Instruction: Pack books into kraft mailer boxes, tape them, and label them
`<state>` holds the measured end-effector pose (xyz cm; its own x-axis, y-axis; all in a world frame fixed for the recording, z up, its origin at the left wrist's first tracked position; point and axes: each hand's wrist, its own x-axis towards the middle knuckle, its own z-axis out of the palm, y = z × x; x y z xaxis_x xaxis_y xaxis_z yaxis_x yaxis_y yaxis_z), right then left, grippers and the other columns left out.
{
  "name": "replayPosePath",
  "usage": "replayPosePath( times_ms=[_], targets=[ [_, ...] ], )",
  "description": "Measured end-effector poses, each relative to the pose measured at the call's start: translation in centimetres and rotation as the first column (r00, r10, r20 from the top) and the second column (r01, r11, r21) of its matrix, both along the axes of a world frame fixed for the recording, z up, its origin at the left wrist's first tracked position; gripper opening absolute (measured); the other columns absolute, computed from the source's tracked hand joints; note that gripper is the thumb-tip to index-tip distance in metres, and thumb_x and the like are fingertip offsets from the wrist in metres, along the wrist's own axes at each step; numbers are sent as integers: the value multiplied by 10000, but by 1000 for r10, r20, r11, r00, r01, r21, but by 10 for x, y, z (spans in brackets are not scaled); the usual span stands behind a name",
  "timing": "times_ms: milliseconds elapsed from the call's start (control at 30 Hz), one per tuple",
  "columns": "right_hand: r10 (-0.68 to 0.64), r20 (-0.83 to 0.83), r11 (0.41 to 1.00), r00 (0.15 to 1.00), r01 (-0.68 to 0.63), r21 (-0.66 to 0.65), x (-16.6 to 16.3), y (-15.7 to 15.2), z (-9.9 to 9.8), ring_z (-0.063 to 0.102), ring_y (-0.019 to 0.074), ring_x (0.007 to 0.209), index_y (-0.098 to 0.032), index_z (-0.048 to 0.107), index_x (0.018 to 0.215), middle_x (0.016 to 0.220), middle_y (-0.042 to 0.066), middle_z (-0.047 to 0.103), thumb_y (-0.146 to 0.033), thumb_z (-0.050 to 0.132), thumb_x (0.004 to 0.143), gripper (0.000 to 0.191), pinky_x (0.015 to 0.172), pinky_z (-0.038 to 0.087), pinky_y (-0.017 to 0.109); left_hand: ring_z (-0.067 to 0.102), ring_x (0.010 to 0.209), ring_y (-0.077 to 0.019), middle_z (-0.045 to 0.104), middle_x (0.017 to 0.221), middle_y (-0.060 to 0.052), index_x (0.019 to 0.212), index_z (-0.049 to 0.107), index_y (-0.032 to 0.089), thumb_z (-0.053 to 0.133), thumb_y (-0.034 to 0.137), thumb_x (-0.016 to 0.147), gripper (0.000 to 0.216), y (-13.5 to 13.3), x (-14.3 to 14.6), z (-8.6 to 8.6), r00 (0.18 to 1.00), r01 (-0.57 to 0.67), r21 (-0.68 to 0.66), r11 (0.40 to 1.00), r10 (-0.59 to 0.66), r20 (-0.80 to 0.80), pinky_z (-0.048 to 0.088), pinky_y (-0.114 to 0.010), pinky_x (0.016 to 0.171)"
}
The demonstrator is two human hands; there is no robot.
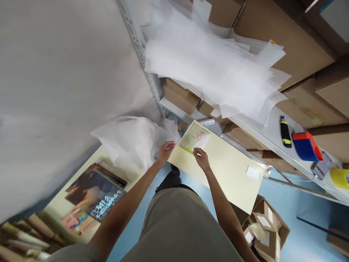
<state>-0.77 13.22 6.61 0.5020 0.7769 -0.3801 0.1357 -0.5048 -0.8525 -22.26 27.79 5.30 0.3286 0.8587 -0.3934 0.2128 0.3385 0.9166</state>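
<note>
My left hand (164, 151) reaches forward, its fingers curled on the edge of a crumpled white foam sheet (133, 140) at the end of a pale yellow table (231, 171). My right hand (201, 158) pinches the near edge of a small picture card in a clear sleeve (195, 140) that lies flat on the table's far end. A small white label (252, 172) lies farther along the table top.
A metal shelf (272, 140) carries cardboard boxes, a stack of white foam sheets (212, 62), a black-and-yellow cutter (285, 131), a red-and-blue tape dispenser (307, 146) and yellow tape (339, 177). Record covers (95, 191) lie at lower left. An open carton (265, 227) stands on the blue floor.
</note>
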Motion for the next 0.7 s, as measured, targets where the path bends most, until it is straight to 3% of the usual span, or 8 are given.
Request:
replayPosePath(
  times_ms=[167,333,533,700],
  targets=[
    [203,-22,972,979,-199,124,-56,-20,25,811,287,1126,-270,777,1179,1209,101,845,-525,696,981,333,1032,666,479,782,1086,-294,838,1071,-115,1023,780,230,796,540,825,368,-70,-71,41,984,-173,-8,985,174,41,597,-475,1071],
    [378,-37,906,925,-361,221,-126,-59,38,814,291,1106,-281,799,1180,1194,95,849,-562,690,994,354,1042,658,468,772,1062,-292,817,1028,-97,944,738,238,844,627,800,428,-167,-135,78,925,-362,-8,932,360,122,603,-474,1058],
    [566,-90,801,819,-521,295,-220,-99,55,811,309,1123,-257,815,1170,1195,115,845,-582,714,992,384,1055,646,457,770,1085,-301,815,1031,-103,910,717,240,819,660,855,435,-281,-216,107,817,-568,-11,823,566,114,607,-498,1082],
    [671,-125,725,731,-611,318,-282,-137,72,808,302,1135,-242,817,1161,1194,122,844,-606,718,990,414,1049,653,443,753,1153,-299,810,1088,-124,876,698,237,724,723,917,489,-338,-282,128,769,-640,56,767,636,63,604,-474,1085]
  ],
)
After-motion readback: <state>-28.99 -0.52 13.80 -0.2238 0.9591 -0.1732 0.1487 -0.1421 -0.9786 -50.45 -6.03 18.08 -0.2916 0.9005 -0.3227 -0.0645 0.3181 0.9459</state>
